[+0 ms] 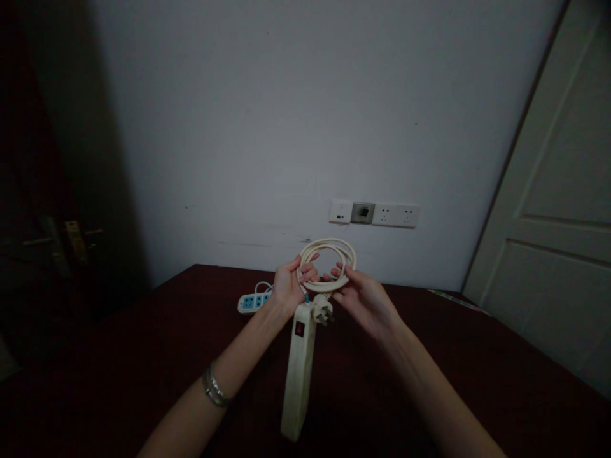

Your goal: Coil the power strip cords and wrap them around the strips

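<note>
A white power cord point(329, 243) is looped into a round coil, held up between both hands. My left hand point(289, 284) grips the left side of the coil, with its fingers curled through the loop. On the opposite side, my right hand point(365, 296) pinches the coil between thumb and fingers. From the cord hangs a long white power strip point(299, 375), nearly upright, with a dark red switch near its top. The cord's plug point(323, 310) dangles beside the strip's upper end, prongs outward. Blue shows on the cord where it meets the strip.
A second power strip point(248, 303), white with blue sockets, lies on the dark red table point(191, 356) behind my left forearm. Wall sockets point(395, 215) line the wall at the back. A pale door point(548, 222) stands at the right, and a door handle point(74, 238) shows at the left.
</note>
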Tool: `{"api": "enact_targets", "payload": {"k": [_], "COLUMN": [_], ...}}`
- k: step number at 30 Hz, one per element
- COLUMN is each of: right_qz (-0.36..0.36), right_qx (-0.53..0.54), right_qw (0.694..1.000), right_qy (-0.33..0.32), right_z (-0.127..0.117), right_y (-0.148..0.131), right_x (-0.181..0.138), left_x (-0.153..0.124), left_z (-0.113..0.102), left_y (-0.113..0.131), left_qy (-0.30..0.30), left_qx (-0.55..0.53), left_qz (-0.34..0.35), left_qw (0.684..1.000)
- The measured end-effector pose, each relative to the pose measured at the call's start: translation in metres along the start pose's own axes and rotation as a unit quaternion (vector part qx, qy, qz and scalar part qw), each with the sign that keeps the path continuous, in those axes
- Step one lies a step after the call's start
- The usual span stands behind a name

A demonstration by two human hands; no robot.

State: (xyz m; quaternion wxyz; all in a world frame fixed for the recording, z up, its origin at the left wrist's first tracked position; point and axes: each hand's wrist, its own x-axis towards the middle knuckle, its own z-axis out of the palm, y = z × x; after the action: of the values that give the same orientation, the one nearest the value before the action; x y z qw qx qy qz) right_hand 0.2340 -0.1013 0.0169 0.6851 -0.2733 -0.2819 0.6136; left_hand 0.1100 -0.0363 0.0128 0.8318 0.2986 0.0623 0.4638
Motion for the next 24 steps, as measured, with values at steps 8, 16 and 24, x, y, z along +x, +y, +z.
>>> {"api": "enact_targets", "payload": {"k": [8,16,24], "right_qz": [0.001,0.016,0.054], "right_qx": [-0.182,-0.315,-0.337], "right_qw": [0.982,0.946,0.936], "right_qy": [-0.042,-0.071,-0.083], "right_z": [-0.005,-0.009,-0.014], "right_y": [0.006,0.007,0.002], "right_x": [0.001,0.002,0.004], "left_x": [0.004,0.007,0.006], "left_z": [-0.006,-0.007,-0.008], "left_y": [0.009,0.005,0.005], "left_qy": [0.014,0.077,0.05], "left_qx": [0.081,0.143,0.166], "left_qz": [0.072,0.132,0.131], "left_qw": [0.994,0.978,0.976]}}
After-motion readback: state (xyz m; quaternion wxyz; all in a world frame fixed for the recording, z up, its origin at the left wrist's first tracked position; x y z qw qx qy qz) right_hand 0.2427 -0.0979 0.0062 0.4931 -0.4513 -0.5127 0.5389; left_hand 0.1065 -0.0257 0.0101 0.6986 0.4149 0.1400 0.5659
